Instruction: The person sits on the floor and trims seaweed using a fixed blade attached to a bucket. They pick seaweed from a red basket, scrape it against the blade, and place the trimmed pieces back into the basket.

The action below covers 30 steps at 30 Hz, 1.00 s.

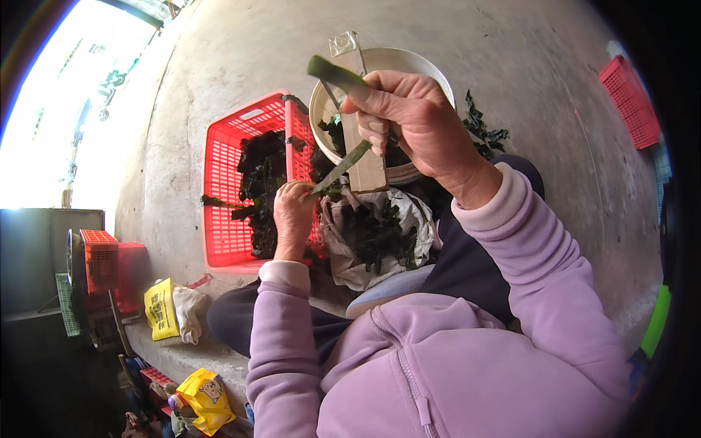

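Note:
My right hand is raised over a wooden board, its fingers closed on a green strip of seaweed that pokes out past the thumb. Below that hand, a seaweed length slants down to my left hand, which pinches its lower end; whether both are one piece is hidden by the fingers. The board lies across a round white tub, with a metal piece along it. Left of it, a red plastic basket holds dark seaweed. My left hand is beside the basket's near right wall.
A white sack with dark seaweed scraps sits between my legs. Leafy seaweed lies right of the tub. Yellow bags and stacked crates stand at the left; another red basket is at the far right.

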{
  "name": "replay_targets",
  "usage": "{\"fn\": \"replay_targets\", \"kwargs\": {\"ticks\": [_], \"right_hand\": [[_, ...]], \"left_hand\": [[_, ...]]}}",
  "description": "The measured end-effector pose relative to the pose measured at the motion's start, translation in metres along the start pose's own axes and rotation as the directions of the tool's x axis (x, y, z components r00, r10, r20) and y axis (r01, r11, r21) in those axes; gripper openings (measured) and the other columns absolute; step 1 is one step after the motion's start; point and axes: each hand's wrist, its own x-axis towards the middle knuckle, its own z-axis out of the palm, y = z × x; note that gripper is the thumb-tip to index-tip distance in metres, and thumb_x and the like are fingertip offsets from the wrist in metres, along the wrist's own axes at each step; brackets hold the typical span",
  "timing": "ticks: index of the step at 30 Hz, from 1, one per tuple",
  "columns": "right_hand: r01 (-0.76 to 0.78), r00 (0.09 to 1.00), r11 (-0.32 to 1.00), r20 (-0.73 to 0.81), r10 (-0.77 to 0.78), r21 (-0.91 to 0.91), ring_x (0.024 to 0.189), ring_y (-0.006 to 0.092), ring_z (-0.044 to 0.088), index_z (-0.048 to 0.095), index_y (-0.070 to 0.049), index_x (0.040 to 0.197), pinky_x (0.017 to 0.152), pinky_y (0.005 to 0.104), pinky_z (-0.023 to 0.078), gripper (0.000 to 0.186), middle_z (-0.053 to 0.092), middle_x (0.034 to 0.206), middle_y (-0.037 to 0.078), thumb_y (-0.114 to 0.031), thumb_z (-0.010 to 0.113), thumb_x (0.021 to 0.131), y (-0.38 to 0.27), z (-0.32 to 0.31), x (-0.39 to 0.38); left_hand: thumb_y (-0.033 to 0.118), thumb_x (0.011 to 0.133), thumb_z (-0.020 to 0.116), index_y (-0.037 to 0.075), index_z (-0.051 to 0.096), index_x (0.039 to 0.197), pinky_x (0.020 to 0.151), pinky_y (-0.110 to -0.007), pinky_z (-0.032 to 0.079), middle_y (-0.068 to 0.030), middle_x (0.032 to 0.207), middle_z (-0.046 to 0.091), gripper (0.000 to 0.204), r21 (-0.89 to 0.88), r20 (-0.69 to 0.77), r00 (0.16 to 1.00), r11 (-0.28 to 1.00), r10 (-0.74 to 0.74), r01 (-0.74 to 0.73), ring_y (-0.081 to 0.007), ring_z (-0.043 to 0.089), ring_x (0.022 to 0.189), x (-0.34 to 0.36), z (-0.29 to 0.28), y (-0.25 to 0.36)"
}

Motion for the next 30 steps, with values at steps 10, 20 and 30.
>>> {"fn": "replay_targets", "kwargs": {"ticks": [10,20,30], "right_hand": [[0.017,0.987,0.426,-0.052,-0.149,-0.905,0.056,0.0220,0.059,0.064,0.002,0.087,0.055,0.0333,0.048,0.022,0.059,0.061,0.010,-0.019,0.064,0.080,0.077,0.021,-0.007],[0.330,0.937,0.390,0.247,-0.247,-0.860,0.087,0.0264,0.061,0.063,0.001,0.078,0.070,0.0360,0.048,0.042,0.064,0.093,0.016,-0.040,0.073,0.071,0.065,0.080,-0.007],[-0.218,0.887,0.847,0.263,0.379,-0.485,0.041,0.0033,0.044,0.068,-0.001,0.078,0.039,0.0187,0.033,0.020,0.050,0.052,-0.004,-0.019,0.064,0.087,0.033,0.105,0.010]], "left_hand": [[0.009,0.083,0.060,0.005,0.063,0.091,0.061,-0.031,0.047,-0.0111,0.075,0.064,0.010,0.025,-0.029,0.994,0.995,0.101,-0.100,-0.0203,0.063,0.068,-0.019,-0.132,0.039],[0.015,0.078,0.062,0.006,0.059,0.081,0.062,-0.041,0.047,-0.0131,0.073,0.060,0.010,0.215,0.035,0.941,0.917,0.337,-0.336,-0.0320,0.060,0.073,-0.029,-0.147,0.074],[0.019,0.082,0.061,0.008,0.064,0.086,0.062,-0.039,0.047,-0.0136,0.070,0.062,0.012,0.057,-0.042,0.998,0.997,0.053,-0.051,-0.0319,0.062,0.070,-0.035,-0.117,-0.016]]}}
